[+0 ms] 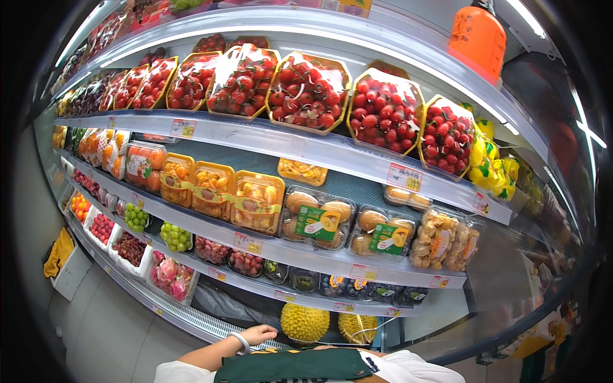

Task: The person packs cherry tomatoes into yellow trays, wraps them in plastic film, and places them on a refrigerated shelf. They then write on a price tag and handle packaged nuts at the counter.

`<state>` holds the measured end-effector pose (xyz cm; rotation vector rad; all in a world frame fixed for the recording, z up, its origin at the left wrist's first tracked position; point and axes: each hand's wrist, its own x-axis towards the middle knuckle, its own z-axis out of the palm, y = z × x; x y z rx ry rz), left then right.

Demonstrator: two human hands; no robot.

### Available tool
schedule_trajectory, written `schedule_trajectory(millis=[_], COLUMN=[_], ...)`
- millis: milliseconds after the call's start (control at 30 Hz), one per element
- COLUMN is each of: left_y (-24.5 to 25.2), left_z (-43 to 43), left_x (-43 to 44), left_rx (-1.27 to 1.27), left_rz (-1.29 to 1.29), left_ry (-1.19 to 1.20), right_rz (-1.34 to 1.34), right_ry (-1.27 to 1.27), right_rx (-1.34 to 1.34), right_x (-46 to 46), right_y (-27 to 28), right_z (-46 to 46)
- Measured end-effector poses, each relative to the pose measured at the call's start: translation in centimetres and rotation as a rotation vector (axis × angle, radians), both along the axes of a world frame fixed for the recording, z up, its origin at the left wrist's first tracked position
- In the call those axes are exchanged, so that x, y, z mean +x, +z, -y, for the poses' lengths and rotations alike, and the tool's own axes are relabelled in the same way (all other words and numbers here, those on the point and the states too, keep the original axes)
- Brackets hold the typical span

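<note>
My left hand point(261, 334), with a pale bracelet at the wrist, is low in the view, fingers loosely curled, beside a spiky yellow durian point(305, 322) on the bottom shelf. Whether it touches anything is unclear. A second durian point(357, 328) lies to the right. My right hand is out of view. Before me rise cooler shelves with trays of red cherry tomatoes point(310, 93), clear packs of brown round fruit with green labels point(316, 218), yellow-orange fruit boxes point(257, 201), green grapes point(176, 236), and dragon fruit point(168, 277).
Shelf edges point(287, 143) with price tags project toward me. An orange container point(478, 43) hangs or stands at the upper right. A curved clear side panel point(507, 268) bounds the right. A yellow cloth point(59, 253) lies over a white box at the left.
</note>
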<state>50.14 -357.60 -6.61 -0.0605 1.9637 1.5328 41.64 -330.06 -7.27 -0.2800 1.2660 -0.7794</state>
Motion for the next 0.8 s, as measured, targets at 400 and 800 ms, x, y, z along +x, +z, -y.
schedule_trajectory(millis=[400,800], left_y=[-10.0,10.7], left_z=[1.5,4.5], left_x=[4.9,7.7], left_rx=[-0.115,0.419], left_rz=[0.29,0.476], left_ry=[0.135,0.119], right_rz=[0.013,-0.309], right_ry=[0.118,-0.301], right_rx=[0.075,-0.378], right_x=[1.0,2.5], right_y=[-1.5,10.8], right_z=[1.9,4.4])
